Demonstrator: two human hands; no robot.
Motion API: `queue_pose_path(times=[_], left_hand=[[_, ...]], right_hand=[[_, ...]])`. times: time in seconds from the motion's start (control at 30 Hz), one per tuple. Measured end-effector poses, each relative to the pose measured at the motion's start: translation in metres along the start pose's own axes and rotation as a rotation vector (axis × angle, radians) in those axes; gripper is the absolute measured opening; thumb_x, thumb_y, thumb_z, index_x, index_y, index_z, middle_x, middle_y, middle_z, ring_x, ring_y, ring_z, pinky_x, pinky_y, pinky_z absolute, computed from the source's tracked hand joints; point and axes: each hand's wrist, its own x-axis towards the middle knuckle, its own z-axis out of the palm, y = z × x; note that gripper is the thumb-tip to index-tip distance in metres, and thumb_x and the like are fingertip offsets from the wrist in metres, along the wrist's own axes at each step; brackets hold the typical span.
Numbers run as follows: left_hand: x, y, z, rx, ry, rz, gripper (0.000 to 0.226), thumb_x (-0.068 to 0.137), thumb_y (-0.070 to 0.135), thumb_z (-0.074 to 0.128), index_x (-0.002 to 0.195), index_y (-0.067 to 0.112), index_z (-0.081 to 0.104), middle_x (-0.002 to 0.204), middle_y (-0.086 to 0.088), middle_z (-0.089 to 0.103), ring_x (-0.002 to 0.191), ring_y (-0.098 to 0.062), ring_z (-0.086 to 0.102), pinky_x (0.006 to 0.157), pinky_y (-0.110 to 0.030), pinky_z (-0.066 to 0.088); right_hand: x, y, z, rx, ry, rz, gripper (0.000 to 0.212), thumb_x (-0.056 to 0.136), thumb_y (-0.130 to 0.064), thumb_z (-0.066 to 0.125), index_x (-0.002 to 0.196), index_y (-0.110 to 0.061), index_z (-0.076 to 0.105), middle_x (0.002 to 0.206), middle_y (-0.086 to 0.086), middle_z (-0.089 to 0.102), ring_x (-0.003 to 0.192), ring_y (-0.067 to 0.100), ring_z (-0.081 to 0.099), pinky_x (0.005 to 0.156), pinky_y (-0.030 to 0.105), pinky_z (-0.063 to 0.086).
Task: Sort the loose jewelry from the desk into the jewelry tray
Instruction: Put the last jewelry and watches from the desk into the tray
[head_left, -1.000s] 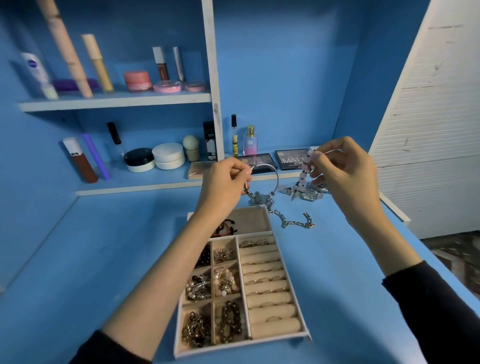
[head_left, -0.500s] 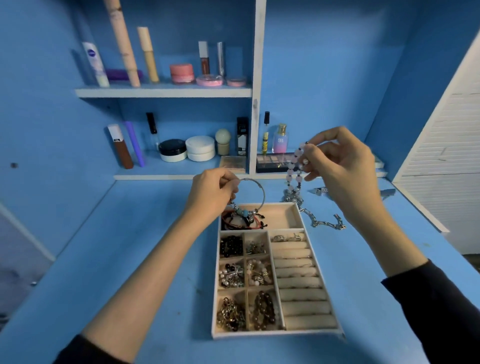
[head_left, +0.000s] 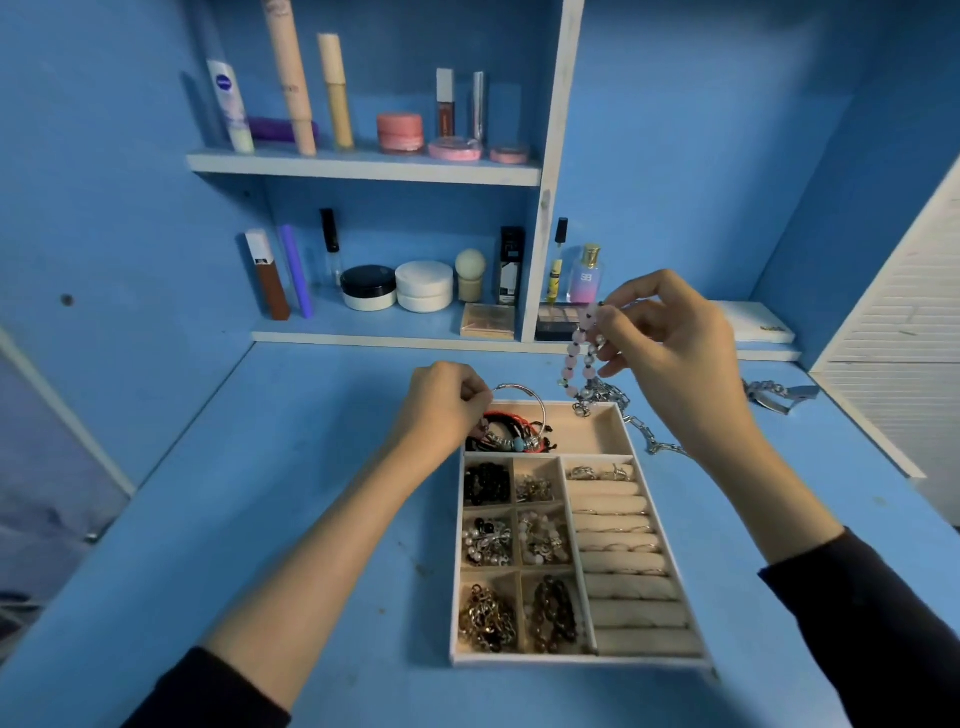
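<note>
A beige jewelry tray lies on the blue desk, its small compartments filled with beads, chains and rings. My left hand pinches a silver bangle at the tray's wide top compartment, where it touches the red and black bracelets lying there. My right hand pinches a pink bead bracelet, which dangles above the tray's top right corner. A silver chain lies on the desk just right of the tray.
A silver watch or clasp piece lies on the desk at the far right. Shelves behind hold cosmetics, jars, a perfume bottle and palettes. A white slatted panel stands at the right edge.
The view has swung right and the tray now sits nearer centre. My left hand lowered the bangle into the top compartment; my right hand still holds up the pink bracelet.
</note>
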Motion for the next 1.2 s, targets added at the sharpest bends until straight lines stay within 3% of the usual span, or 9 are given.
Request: queue_pose_path(times=[0.2, 0.37, 0.43, 0.57, 0.7, 0.87, 1.0, 1.1, 1.2], left_hand=[[-0.002, 0.003, -0.005, 0.370, 0.043, 0.082, 0.011, 0.078, 0.016, 0.060, 0.075, 0.014, 0.071, 0.075, -0.007, 0.070, 0.076, -0.027, 0.063, 0.068, -0.037, 0.053], [-0.005, -0.001, -0.005, 0.481, 0.011, 0.054, 0.008, 0.076, 0.020, 0.062, 0.077, 0.015, 0.068, 0.080, -0.003, 0.068, 0.078, -0.025, 0.061, 0.062, -0.029, 0.047], [-0.005, -0.002, -0.005, 0.486, -0.005, 0.057, 0.005, 0.076, 0.021, 0.063, 0.077, 0.017, 0.065, 0.081, 0.001, 0.066, 0.078, -0.021, 0.059, 0.061, -0.027, 0.042], [-0.005, -0.004, -0.007, 0.394, -0.021, 0.017, 0.007, 0.073, 0.020, 0.066, 0.080, 0.021, 0.062, 0.070, 0.006, 0.055, 0.073, -0.017, 0.052, 0.053, -0.025, 0.034], [-0.003, -0.011, -0.008, 0.091, 0.051, -0.076, 0.009, 0.077, 0.016, 0.064, 0.084, 0.021, 0.061, 0.059, 0.007, 0.053, 0.060, -0.011, 0.051, 0.050, -0.023, 0.035], [-0.010, -0.019, -0.003, -0.093, 0.143, -0.121, 0.014, 0.081, 0.014, 0.061, 0.088, 0.026, 0.062, 0.068, 0.010, 0.056, 0.064, -0.008, 0.052, 0.058, -0.024, 0.041], [-0.014, -0.018, 0.001, -0.113, 0.088, -0.067, 0.014, 0.082, 0.017, 0.061, 0.087, 0.030, 0.062, 0.076, 0.014, 0.060, 0.066, -0.007, 0.054, 0.064, -0.020, 0.044], [-0.017, -0.015, -0.001, -0.015, 0.040, 0.041, 0.014, 0.083, 0.018, 0.060, 0.084, 0.031, 0.064, 0.089, 0.009, 0.062, 0.076, -0.003, 0.051, 0.063, -0.008, 0.038], [-0.018, -0.012, -0.003, 0.100, -0.022, 0.106, 0.016, 0.085, 0.018, 0.057, 0.089, 0.031, 0.067, 0.100, 0.007, 0.055, 0.098, -0.009, 0.040, 0.075, -0.021, 0.030]], right_hand=[[0.002, 0.000, 0.008, 0.033, -0.035, -0.001, 0.008, 0.088, -0.010, 0.058, 0.089, -0.003, 0.057, 0.066, 0.007, 0.067, 0.056, 0.016, 0.060, 0.058, 0.029, 0.057], [0.005, 0.000, 0.018, -0.008, -0.091, -0.016, 0.007, 0.089, -0.013, 0.058, 0.088, -0.006, 0.056, 0.068, 0.010, 0.068, 0.056, 0.019, 0.063, 0.053, 0.020, 0.051], [0.005, 0.002, 0.024, -0.032, -0.108, -0.018, 0.005, 0.088, -0.013, 0.058, 0.085, -0.009, 0.056, 0.067, 0.006, 0.068, 0.058, 0.021, 0.063, 0.055, 0.026, 0.053], [0.006, 0.007, 0.037, -0.097, -0.173, -0.035, 0.005, 0.086, -0.015, 0.059, 0.084, -0.011, 0.058, 0.067, 0.013, 0.068, 0.063, 0.031, 0.062, 0.064, 0.051, 0.053], [0.005, 0.005, 0.049, 0.046, -0.225, 0.091, 0.004, 0.087, -0.010, 0.059, 0.085, -0.007, 0.058, 0.067, 0.010, 0.068, 0.059, 0.020, 0.064, 0.060, 0.038, 0.058], [0.001, 0.019, 0.052, 0.354, -0.245, 0.464, 0.006, 0.087, -0.005, 0.058, 0.089, 0.000, 0.057, 0.065, 0.008, 0.064, 0.052, 0.018, 0.062, 0.052, 0.027, 0.053], [-0.005, 0.045, 0.047, -0.023, -0.246, 0.441, 0.010, 0.083, -0.018, 0.067, 0.082, -0.008, 0.065, 0.069, 0.008, 0.068, 0.051, 0.012, 0.053, 0.050, 0.024, 0.042], [-0.007, 0.053, 0.045, -0.263, -0.272, 0.324, 0.015, 0.081, -0.026, 0.069, 0.079, -0.012, 0.068, 0.069, 0.004, 0.068, 0.038, 0.001, 0.045, 0.040, 0.009, 0.031], [-0.007, 0.055, 0.046, -0.394, -0.297, 0.279, 0.017, 0.081, -0.026, 0.070, 0.078, -0.009, 0.070, 0.064, 0.000, 0.062, 0.045, 0.004, 0.045, 0.038, 0.009, 0.033]])
